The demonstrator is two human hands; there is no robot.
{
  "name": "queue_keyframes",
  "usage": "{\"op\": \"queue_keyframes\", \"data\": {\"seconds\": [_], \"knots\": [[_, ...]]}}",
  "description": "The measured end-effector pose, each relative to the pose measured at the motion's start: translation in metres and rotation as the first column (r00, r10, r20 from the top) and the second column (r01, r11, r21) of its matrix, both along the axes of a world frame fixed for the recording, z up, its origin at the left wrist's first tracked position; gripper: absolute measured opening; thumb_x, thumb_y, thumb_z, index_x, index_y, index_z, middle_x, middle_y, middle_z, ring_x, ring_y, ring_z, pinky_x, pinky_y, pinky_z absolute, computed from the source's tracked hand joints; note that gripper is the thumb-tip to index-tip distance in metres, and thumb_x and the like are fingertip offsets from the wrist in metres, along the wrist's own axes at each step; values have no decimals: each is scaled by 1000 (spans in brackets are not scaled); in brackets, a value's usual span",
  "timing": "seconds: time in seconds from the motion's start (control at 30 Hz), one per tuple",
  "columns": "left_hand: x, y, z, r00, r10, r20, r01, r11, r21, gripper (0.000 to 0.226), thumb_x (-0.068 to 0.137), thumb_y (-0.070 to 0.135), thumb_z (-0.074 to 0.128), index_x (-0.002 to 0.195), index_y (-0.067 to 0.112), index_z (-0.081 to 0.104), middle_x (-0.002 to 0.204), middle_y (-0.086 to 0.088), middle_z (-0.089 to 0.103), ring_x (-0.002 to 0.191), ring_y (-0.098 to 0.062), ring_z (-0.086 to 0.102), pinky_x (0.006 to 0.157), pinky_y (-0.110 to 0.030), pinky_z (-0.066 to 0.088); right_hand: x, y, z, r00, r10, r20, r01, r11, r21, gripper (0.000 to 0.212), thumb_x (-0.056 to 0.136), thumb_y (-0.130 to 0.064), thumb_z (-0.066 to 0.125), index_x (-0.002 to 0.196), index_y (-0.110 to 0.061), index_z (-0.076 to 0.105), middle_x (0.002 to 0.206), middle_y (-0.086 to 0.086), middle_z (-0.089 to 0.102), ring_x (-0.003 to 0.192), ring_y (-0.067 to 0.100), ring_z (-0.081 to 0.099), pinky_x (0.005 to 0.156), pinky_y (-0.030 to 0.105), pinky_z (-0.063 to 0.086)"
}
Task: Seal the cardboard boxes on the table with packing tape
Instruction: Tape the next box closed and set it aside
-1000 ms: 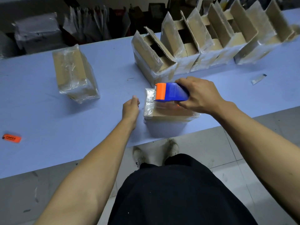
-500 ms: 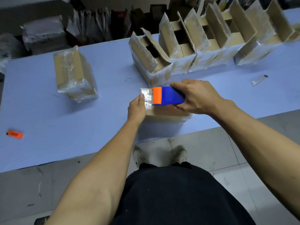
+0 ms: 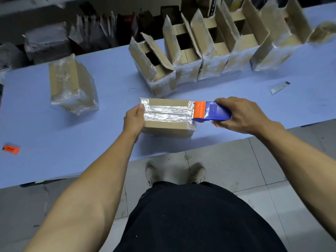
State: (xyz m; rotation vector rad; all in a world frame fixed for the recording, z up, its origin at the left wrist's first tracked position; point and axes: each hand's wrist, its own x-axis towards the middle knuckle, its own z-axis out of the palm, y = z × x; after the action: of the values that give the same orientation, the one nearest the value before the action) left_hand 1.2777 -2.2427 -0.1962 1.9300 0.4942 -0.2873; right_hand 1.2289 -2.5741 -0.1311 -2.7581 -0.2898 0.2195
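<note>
A small closed cardboard box (image 3: 166,127) lies near the table's front edge, with a shiny strip of clear tape (image 3: 167,113) along its top. My left hand (image 3: 133,119) grips the box's left end, thumb on top. My right hand (image 3: 236,115) holds a blue and orange tape dispenser (image 3: 211,111), whose orange end sits at the box's right edge. A row of several open boxes (image 3: 209,50) with raised flaps stands behind. A taped box (image 3: 72,84) lies on its own at the left.
The blue table (image 3: 54,135) has its front edge close to my legs. An orange cutter (image 3: 11,149) lies at the far left, a small clear scrap (image 3: 279,87) at the right. Wrapped parcels (image 3: 47,40) are piled beyond the table's far edge.
My right hand has drawn the dispenser from the box's left end to its right edge, laying tape along the top. My left hand came onto the box's left end.
</note>
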Motion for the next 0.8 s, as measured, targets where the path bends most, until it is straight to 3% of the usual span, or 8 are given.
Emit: {"op": "queue_keyframes", "data": {"seconds": [0.07,0.1,0.17,0.23,0.3,0.4,0.67,0.8], "knots": [[0,-4,2,998,-36,44,32,994,102,29,107,37,42,119,23,64,118,-4,69,114,-28,64,95,-39,52,1,-6,-5,1000,-5,-10,6,1000,17,47,75,-42,75,117,-32,56,97,-5,63,85,22,57,65,28,37],[0,-6,4,996,-61,68,46,977,206,33,108,35,43,134,22,58,132,-5,63,128,-30,56,105,-41,46,1,-6,-7,1000,-3,-13,4,1000,25,47,75,-42,75,117,-31,56,98,-5,64,84,22,57,65,29,39],[2,-12,10,978,-162,130,84,881,466,49,108,26,43,156,17,36,162,-7,37,152,-27,27,122,-42,23,2,-6,-10,1000,-7,-11,7,999,42,47,75,-41,75,117,-30,56,99,-3,65,83,22,57,66,31,43],[4,-33,16,910,-389,147,222,753,619,50,109,19,40,157,10,31,167,-9,24,156,-27,14,126,-45,10,2,-7,-13,1000,-17,-8,17,998,55,46,75,-41,75,116,-29,57,98,-1,65,83,24,57,67,31,45],[-2,-70,18,791,-609,50,423,604,675,51,109,28,37,156,8,33,168,-9,22,157,-29,11,125,-54,9,1,-8,-17,1000,-21,-13,22,998,64,47,75,-41,75,117,-28,57,98,-1,65,84,24,58,67,32,45],[-15,-117,12,728,-679,-96,518,453,726,57,110,40,22,161,16,20,171,-1,7,158,-25,-3,122,-60,-2,-1,-11,-24,1000,-17,-22,19,996,85,48,77,-42,75,118,-26,55,100,-1,64,83,23,56,66,30,41],[-14,-122,6,742,-659,-122,518,448,729,56,109,43,18,162,23,19,171,6,1,157,-21,-11,121,-57,-9,-11,-38,-39,996,-10,-85,23,988,154,43,78,-49,70,112,-31,50,94,-6,61,79,22,56,64,31,44],[-14,-125,6,770,-630,-104,491,480,727,53,109,43,22,158,25,29,170,7,11,158,-20,-6,121,-59,-6,-21,-62,-47,990,-43,-134,51,997,55,42,79,-46,71,112,-29,51,95,-1,62,81,25,57,65,32,44]]}}
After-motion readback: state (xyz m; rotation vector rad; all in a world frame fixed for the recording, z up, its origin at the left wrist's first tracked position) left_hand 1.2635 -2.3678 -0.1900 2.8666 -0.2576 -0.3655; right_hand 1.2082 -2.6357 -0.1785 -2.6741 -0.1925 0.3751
